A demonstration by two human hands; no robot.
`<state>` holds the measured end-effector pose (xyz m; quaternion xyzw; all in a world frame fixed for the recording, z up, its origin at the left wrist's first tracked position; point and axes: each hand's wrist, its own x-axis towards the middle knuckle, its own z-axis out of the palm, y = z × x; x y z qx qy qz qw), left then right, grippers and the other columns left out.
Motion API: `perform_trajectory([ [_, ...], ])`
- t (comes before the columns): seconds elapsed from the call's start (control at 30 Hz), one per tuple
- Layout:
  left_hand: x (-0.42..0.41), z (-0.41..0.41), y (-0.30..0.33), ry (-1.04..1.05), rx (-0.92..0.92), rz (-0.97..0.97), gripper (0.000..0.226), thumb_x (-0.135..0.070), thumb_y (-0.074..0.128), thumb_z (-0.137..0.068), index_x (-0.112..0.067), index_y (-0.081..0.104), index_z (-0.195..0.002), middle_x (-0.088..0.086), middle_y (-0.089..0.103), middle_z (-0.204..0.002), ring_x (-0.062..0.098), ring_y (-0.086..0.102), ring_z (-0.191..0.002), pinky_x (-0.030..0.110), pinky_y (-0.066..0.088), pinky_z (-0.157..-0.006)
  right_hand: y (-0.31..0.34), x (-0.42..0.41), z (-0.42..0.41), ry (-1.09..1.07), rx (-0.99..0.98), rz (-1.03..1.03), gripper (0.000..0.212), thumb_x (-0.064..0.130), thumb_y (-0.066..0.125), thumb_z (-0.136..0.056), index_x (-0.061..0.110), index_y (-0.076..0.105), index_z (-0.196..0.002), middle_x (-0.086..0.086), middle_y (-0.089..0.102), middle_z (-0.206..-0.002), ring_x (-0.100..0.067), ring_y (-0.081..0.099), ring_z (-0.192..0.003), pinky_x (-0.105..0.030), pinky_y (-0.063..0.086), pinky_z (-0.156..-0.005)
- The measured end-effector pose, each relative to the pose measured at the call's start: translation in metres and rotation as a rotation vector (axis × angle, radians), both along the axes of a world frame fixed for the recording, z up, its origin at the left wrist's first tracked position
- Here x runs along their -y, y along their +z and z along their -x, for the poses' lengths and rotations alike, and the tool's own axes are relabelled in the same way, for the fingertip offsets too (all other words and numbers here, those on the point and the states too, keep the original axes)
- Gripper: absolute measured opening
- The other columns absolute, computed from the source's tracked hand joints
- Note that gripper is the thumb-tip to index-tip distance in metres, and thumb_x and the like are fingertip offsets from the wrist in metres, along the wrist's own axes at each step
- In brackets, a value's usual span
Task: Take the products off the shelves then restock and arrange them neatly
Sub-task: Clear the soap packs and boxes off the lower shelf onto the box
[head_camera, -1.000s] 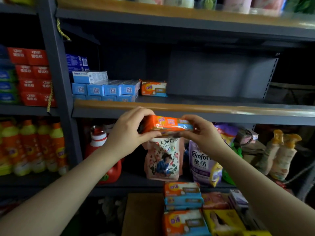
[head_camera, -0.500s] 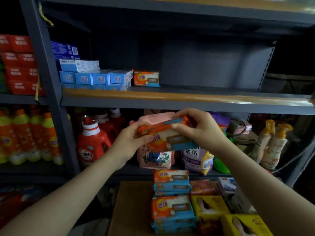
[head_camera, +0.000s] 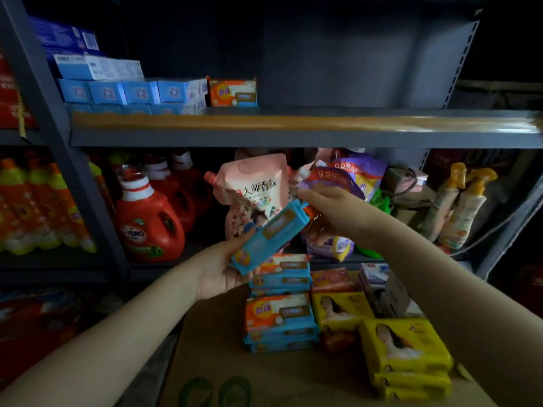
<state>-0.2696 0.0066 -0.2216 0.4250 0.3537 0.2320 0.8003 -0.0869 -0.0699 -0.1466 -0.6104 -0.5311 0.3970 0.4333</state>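
Both hands hold one orange-and-blue soap pack (head_camera: 271,233), tilted with its blue side facing me, in front of the lower shelf. My left hand (head_camera: 219,270) grips its lower left end from below. My right hand (head_camera: 332,214) pinches its upper right end. One matching soap pack (head_camera: 233,91) stands on the middle shelf (head_camera: 293,124) beside rows of light blue boxes (head_camera: 132,91). More of the same packs (head_camera: 279,318) lie stacked on the cardboard box (head_camera: 217,362) below my hands.
Yellow soap packs (head_camera: 402,348) sit stacked on the cardboard at right. The lower shelf holds red detergent jugs (head_camera: 147,227), a pink refill pouch (head_camera: 255,189), purple pouches (head_camera: 352,177) and spray bottles (head_camera: 458,207). The right part of the middle shelf is bare metal.
The soap pack came down from just under the middle shelf edge and turned from level to tilted, blue side toward me. My left hand dropped lower. The view tipped downward.
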Motion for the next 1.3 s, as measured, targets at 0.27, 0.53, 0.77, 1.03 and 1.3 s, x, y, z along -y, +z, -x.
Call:
perform_trajectory([
  [0.27,0.004,0.013,-0.025,0.106,-0.249,-0.255,0.017,-0.028,0.065,-0.079,-0.013,0.067,-0.086,0.003,0.070,-0.078,0.015,0.066,-0.071,0.028,0.053,-0.061,-0.054,0.006,-0.012,0.322,0.683,0.057,0.055,0.052,0.065,-0.074,0.015,0.059,-0.114,0.003,0.059,-0.106,-0.013,0.057,-0.098,-0.023,0.045,-0.082],
  [0.53,0.013,0.011,-0.036,0.138,-0.436,-0.449,0.016,-0.028,0.062,-0.087,-0.014,0.060,-0.093,0.002,0.064,-0.085,0.015,0.062,-0.078,0.028,0.050,-0.068,-0.094,-0.008,0.006,0.406,1.070,-0.127,0.081,0.050,0.069,-0.076,0.017,0.034,-0.141,-0.003,0.043,-0.136,-0.020,0.041,-0.122,-0.032,0.039,-0.098],
  [0.77,-0.009,0.013,-0.019,0.124,-0.735,-0.986,0.019,-0.033,0.061,-0.087,-0.023,0.060,-0.103,-0.009,0.061,-0.099,0.005,0.057,-0.086,0.021,0.044,-0.070,-0.108,-0.012,0.008,0.405,1.171,-0.050,0.075,0.055,0.070,-0.071,0.018,0.042,-0.130,-0.001,0.050,-0.123,-0.020,0.050,-0.110,-0.035,0.047,-0.086],
  [1.03,-0.037,0.014,0.005,0.222,-0.567,-1.184,0.007,-0.020,0.056,-0.090,-0.022,0.063,-0.094,-0.010,0.060,-0.081,0.000,0.054,-0.074,0.011,0.038,-0.060,-0.104,-0.015,0.009,0.494,1.257,0.004,0.076,0.058,0.065,-0.074,0.026,0.038,-0.138,0.000,0.045,-0.132,-0.020,0.045,-0.119,-0.035,0.045,-0.091],
  [1.3,-0.083,0.019,0.053,0.315,-0.476,-1.591,0.016,-0.005,0.060,-0.084,-0.007,0.065,-0.098,0.004,0.061,-0.097,0.014,0.058,-0.082,0.007,0.040,-0.068,-0.030,-0.045,0.013,0.133,0.955,-0.452,0.018,0.025,0.059,-0.090,0.010,0.066,-0.096,-0.001,0.066,-0.090,-0.012,0.059,-0.075,-0.032,0.051,-0.067],
])
